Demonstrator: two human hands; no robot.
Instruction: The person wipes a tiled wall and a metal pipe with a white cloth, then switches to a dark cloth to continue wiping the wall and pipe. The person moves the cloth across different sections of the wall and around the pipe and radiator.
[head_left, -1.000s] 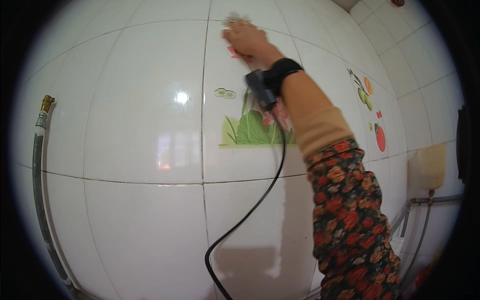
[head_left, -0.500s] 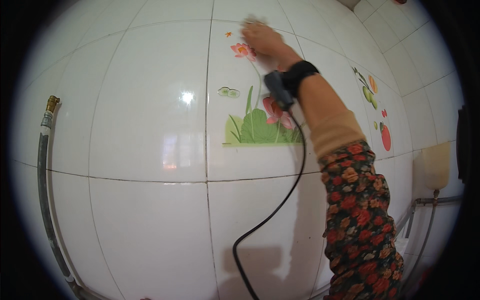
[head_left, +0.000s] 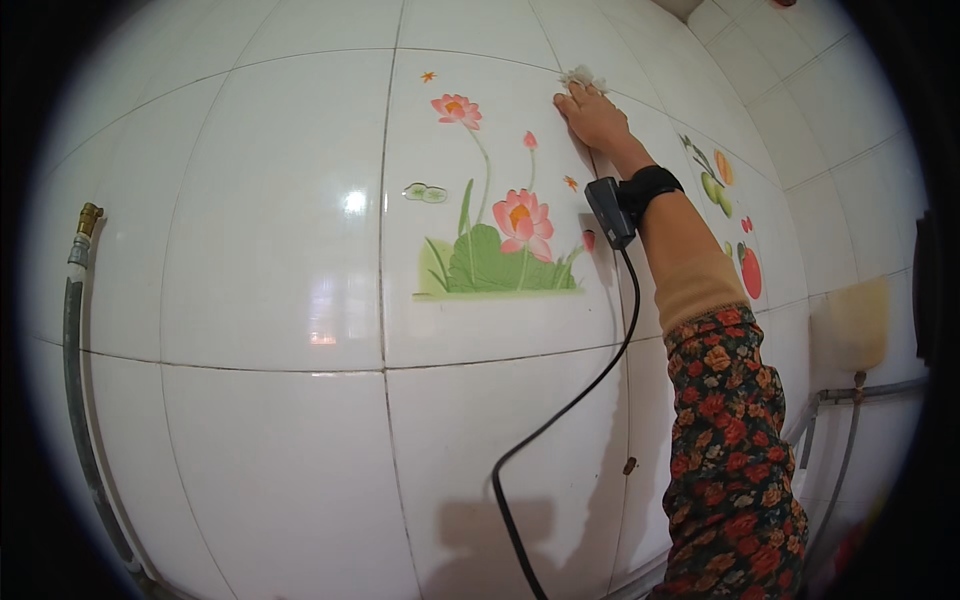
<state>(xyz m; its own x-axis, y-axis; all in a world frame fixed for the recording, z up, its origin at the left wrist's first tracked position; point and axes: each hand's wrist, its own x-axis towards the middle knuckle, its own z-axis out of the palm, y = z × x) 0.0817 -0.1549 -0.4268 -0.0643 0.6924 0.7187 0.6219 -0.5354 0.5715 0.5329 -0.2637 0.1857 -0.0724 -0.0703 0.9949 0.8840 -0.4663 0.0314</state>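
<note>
My right hand (head_left: 598, 120) reaches up to the white tiled wall (head_left: 270, 220). It is closed on a crumpled whitish cloth (head_left: 583, 77), pressed against the tiles near a grout line. Whether the cloth is fabric or paper I cannot tell. A black strap with a small dark device (head_left: 610, 212) sits on my right wrist, and a black cable (head_left: 560, 415) hangs from it. Left of the hand, the tile bears a pink lotus flower picture (head_left: 523, 225) with green leaves. My left hand is outside the picture.
At the left, a grey pipe (head_left: 73, 350) with a brass fitting (head_left: 90, 217) runs up the wall. Fruit pictures (head_left: 750, 270) decorate the tiles farther right. A yellowish tank (head_left: 850, 325) with a thin hose below hangs in the right corner. One dark spot (head_left: 630, 466) marks a lower grout line.
My right hand has moved right and slightly down across the wall with the cloth, from above the upper lotus to the grout line right of the picture. The lotus picture is now uncovered.
</note>
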